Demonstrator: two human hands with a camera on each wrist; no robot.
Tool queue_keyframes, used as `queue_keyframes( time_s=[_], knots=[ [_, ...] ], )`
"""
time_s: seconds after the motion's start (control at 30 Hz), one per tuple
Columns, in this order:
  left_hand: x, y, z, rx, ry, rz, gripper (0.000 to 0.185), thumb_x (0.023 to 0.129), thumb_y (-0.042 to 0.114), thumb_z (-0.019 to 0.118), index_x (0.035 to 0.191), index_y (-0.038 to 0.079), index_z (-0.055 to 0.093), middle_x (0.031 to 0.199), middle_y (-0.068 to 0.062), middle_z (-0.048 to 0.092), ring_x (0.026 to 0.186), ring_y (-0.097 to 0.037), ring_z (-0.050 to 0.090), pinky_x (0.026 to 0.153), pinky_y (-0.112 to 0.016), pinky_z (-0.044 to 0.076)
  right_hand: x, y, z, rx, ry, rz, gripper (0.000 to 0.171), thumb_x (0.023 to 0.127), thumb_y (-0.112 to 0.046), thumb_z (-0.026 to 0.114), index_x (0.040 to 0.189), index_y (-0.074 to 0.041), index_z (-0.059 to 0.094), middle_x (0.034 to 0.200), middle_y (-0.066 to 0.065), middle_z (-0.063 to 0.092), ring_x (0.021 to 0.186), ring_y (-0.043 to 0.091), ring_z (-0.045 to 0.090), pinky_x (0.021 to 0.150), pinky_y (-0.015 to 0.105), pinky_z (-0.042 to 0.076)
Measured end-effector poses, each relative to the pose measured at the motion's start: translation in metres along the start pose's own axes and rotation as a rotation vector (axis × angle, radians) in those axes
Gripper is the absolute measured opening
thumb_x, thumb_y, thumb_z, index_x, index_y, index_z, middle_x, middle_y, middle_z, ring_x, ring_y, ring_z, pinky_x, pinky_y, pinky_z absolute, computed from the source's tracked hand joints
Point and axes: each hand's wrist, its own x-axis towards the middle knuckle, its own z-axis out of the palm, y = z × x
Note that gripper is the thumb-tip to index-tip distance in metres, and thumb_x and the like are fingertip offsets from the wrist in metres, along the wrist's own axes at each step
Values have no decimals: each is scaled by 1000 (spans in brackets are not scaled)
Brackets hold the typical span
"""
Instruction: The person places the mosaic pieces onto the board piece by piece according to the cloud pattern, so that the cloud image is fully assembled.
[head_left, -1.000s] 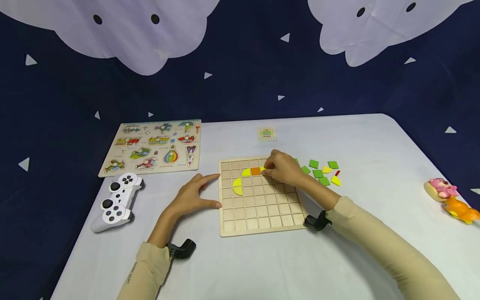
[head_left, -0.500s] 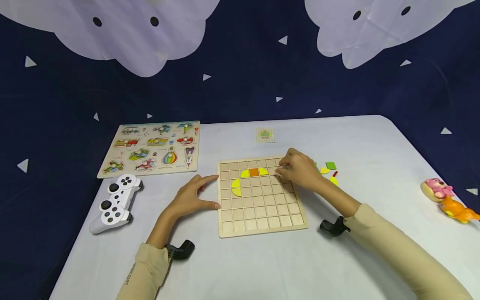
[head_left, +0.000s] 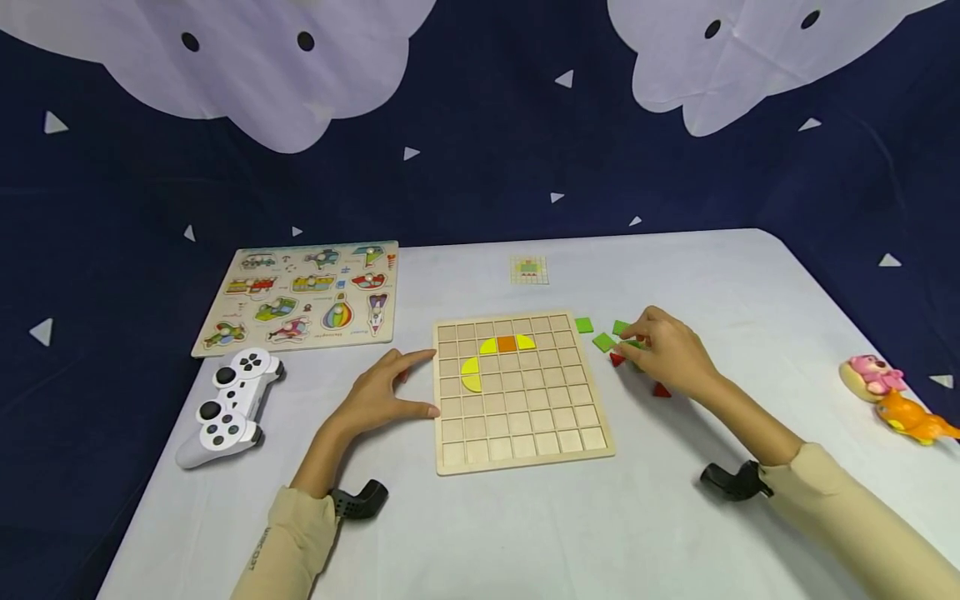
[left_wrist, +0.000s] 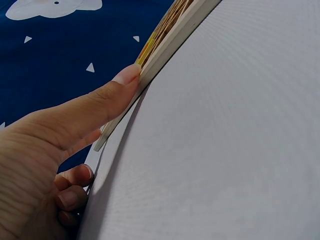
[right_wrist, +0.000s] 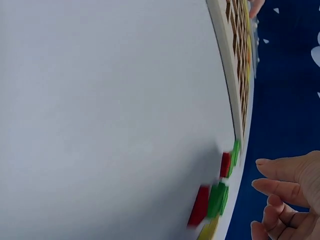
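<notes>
A: Head view status: right hand [head_left: 671, 354] has left the grid board [head_left: 521, 454] and now hovers over the loose tiles [head_left: 603, 341] beneath its fingertips.

B: Grip? Fingers loosely curled, nothing visibly held. Left hand [head_left: 382, 392], fingers straight, braces the board's near edge; another tile pick appears pending.

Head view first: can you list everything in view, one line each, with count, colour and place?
Wooden grid board: one, pale wood, table centre.
Yellow curved pieces: three, in the board's upper left cells.
Orange square piece: one, between two yellow pieces.
Loose green squares: several, right of the board.
Loose red pieces: two, beside the right hand.
Vehicle peg puzzle: one, multicoloured, back left.
White game controller: one, left.
Small pattern card: one, behind the board.
Pink and orange toy figures: two, far right.
Left hand: fingers against the board's left edge.
Right hand: over the loose pieces.
</notes>
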Motion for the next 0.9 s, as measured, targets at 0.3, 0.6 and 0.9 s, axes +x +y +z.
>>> queue_keyframes(
  time_s=[0.3,0.6,0.9],
  knots=[
    [1,0,1,2,0,-16,91,67,48,89,146,23,52,90,-3,40,77,-17,37,71,-34,31,-28,23,-7,-44,74,7,20,81,-8,76,98,3,75,86,11,57,72,21,52,59,32,39],
    [0,0,1,5,7,-3,91,67,47,89,146,22,52,89,-2,40,76,-17,36,70,-34,31,-39,35,-7,-93,71,40,20,80,-9,76,96,3,75,88,13,59,76,24,54,60,35,40],
    [1,-1,1,9,12,10,91,67,46,89,145,22,52,89,-2,40,76,-17,36,70,-34,30,-42,43,-6,-91,79,83,19,78,-10,77,92,3,75,86,12,57,74,24,54,59,35,40]
  ],
)
